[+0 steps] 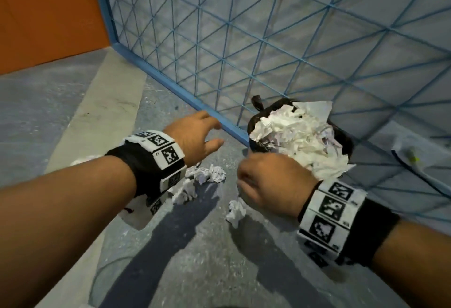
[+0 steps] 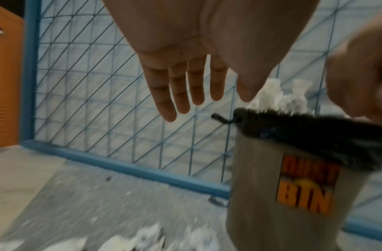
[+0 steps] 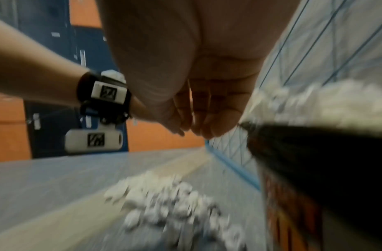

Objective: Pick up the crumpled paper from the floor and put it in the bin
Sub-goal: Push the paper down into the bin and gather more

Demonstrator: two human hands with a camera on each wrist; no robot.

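A grey bin [image 2: 271, 195] with a black liner [image 1: 253, 136] stands against the mesh fence, heaped with crumpled white paper [image 1: 300, 134]. Several crumpled paper balls lie on the floor [image 1: 207, 175] in front of it, one of them just below my right hand [image 1: 235, 211]. My left hand [image 1: 210, 134] hovers left of the bin above the floor, fingers [image 2: 181, 88] straight and spread, holding nothing. My right hand [image 1: 251, 175] hangs at the bin's near rim, its fingers [image 3: 196, 118] loosely bent with no paper in them. The floor paper [image 3: 164, 203] shows blurred under the right wrist.
A blue wire-mesh fence [image 1: 268, 39] with a thick bottom rail runs behind the bin. Orange panels [image 1: 48, 14] stand at the far left. A pale strip crosses the grey floor [image 1: 102, 102]. A flat sheet with a yellow-green mark [image 1: 415, 161] lies behind the mesh at the right.
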